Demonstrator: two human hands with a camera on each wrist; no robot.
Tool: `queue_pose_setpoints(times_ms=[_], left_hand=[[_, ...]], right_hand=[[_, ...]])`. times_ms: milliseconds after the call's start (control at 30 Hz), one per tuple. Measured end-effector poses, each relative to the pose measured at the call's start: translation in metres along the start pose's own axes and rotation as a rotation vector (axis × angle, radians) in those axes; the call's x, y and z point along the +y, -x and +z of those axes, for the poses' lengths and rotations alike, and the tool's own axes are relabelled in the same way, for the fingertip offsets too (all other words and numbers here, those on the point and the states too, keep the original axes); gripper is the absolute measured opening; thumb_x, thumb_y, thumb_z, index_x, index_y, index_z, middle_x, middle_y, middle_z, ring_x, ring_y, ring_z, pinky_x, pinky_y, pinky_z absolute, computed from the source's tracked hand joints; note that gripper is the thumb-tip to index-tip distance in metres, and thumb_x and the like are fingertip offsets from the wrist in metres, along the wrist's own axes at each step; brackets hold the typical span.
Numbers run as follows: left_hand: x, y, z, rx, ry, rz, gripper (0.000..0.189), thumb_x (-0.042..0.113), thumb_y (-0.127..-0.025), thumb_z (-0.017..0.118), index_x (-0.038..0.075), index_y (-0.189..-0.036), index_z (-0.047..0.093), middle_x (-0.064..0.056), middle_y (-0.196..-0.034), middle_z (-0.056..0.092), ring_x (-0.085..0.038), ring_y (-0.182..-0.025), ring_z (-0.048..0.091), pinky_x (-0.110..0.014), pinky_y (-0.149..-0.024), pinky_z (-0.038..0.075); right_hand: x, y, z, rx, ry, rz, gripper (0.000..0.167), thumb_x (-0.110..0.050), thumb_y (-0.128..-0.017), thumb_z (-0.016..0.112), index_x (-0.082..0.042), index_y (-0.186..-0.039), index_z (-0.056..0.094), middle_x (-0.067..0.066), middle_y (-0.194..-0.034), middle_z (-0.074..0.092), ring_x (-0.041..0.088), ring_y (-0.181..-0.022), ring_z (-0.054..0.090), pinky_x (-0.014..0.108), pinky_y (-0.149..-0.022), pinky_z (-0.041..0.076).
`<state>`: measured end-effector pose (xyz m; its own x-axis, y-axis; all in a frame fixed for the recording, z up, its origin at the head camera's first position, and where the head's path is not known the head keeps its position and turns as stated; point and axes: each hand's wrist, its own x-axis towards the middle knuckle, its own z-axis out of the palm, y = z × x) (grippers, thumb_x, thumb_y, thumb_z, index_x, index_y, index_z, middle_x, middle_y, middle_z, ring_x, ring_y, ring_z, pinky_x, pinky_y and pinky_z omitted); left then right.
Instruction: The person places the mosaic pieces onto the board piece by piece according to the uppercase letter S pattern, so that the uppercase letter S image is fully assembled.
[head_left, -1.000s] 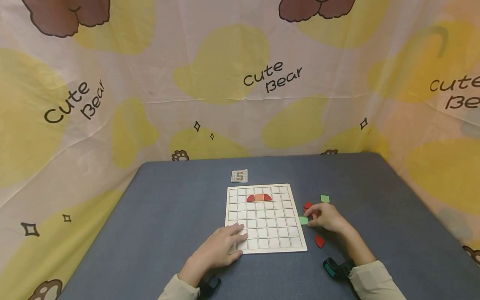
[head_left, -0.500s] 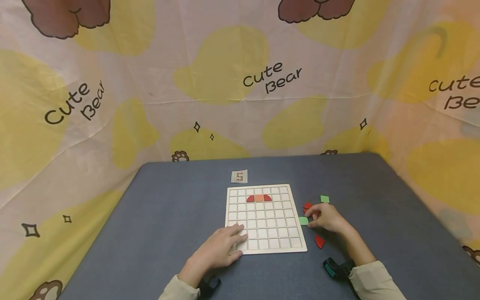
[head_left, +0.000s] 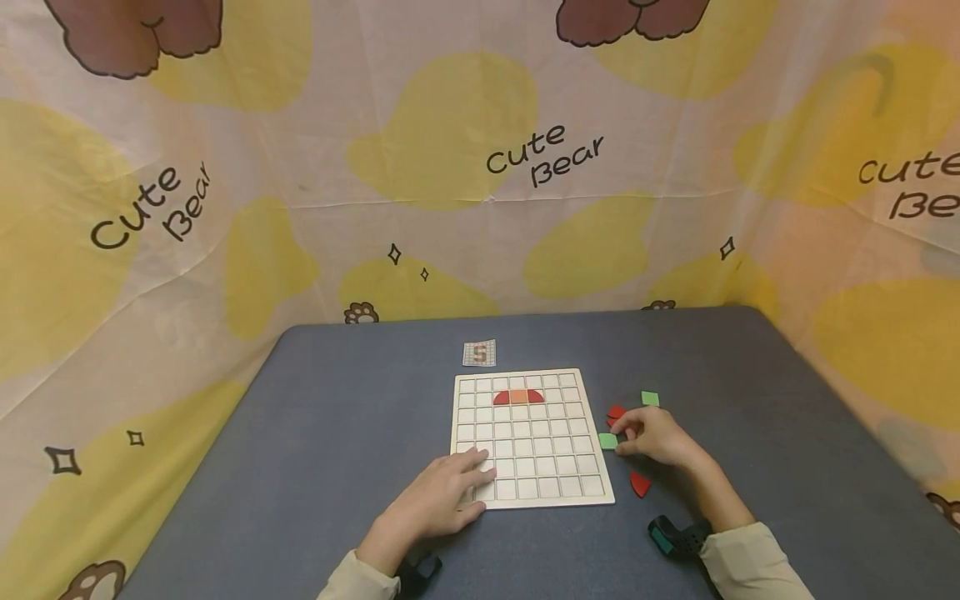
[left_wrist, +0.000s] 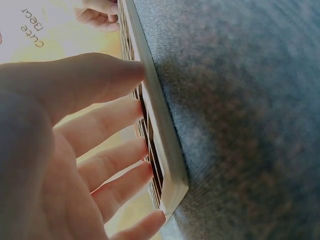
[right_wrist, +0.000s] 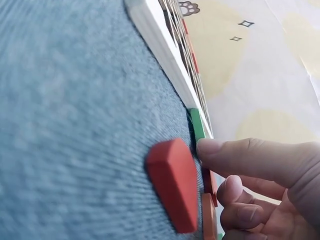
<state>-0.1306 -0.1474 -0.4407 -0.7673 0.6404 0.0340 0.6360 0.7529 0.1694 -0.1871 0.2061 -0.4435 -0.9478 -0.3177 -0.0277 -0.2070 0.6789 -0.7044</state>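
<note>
A white grid board (head_left: 534, 439) lies flat on the table. My left hand (head_left: 448, 492) rests on its near left corner with the fingers spread; in the left wrist view the thumb (left_wrist: 107, 75) touches the board's edge. Two red quarter-round tiles flank an orange square tile (head_left: 518, 397) in an upper row of the board. Just off the right edge, my right hand (head_left: 654, 435) pinches a green square tile (head_left: 607, 442) between thumb and index finger, the tile still low at the board's side. The index fingertip is hidden in the right wrist view.
A small printed pattern card (head_left: 479, 352) lies beyond the board. Around my right hand are a second green tile (head_left: 650, 398), red pieces (head_left: 616, 412) and a nearer red quarter-round tile (head_left: 639, 483). An orange piece (right_wrist: 208, 215) shows in the right wrist view.
The green tile at the board's right edge has shifted very slightly to the right under my right fingers. My left hand stays in place on the board.
</note>
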Motion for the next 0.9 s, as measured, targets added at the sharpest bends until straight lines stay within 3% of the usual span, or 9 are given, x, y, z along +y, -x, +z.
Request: queue_pose_setpoints(times_ms=[600,900], left_hand=[[-0.001,-0.001,0.001,0.018,0.006,0.005,0.042,0.028,-0.087,0.067,0.017,-0.127,0.064,-0.009,-0.139,0.057,-0.026,-0.129,0.055,-0.044,-0.105,0.048],[-0.002,-0.001,0.002,0.023,0.047,0.003,0.041,0.026,-0.086,0.069,0.011,-0.123,0.064,-0.011,-0.137,0.056,-0.026,-0.128,0.054,-0.04,-0.109,0.046]], right_hand=[[-0.009,-0.006,-0.007,0.027,-0.035,0.021,0.021,-0.006,-0.074,0.077,0.003,-0.091,0.07,-0.002,-0.065,0.048,0.004,-0.054,0.041,0.019,-0.047,0.035],[-0.015,-0.012,-0.003,0.006,-0.09,-0.039,0.02,-0.003,-0.075,0.076,0.007,-0.091,0.069,-0.002,-0.065,0.048,0.001,-0.052,0.039,0.018,-0.047,0.034]])
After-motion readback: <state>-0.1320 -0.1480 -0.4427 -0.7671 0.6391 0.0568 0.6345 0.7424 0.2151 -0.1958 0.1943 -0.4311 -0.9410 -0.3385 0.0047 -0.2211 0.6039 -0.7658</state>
